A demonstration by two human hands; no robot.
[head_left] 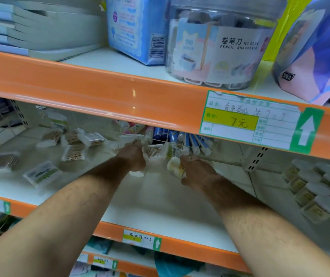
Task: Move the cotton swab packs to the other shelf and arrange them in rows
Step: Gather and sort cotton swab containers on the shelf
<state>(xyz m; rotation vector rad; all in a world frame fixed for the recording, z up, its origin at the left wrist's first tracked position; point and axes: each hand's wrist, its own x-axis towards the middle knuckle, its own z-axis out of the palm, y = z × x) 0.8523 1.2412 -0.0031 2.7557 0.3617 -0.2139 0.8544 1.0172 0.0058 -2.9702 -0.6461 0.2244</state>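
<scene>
Packs (74,150) lie scattered at nine o'clock, no rows yet; right hand (197,168) grips one pack (175,165); left hand (134,156) grip: cannot tell.

Bright w/ glare on orange rail (133,92); packs (73,151) motion-blurred; edges bowed.

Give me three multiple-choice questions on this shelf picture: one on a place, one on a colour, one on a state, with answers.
1. The pencil sharpener tub stands where? A floor; B upper shelf; C beside the hands.
2. The shelf edge strip is? A orange; B blue; C black.
3. The right hand? A lies flat; B is out of view; C holds a small pack.
Answers: B, it sits above the orange strip; A, orange runs along each edge; C, fingers curl round the pack.
</scene>
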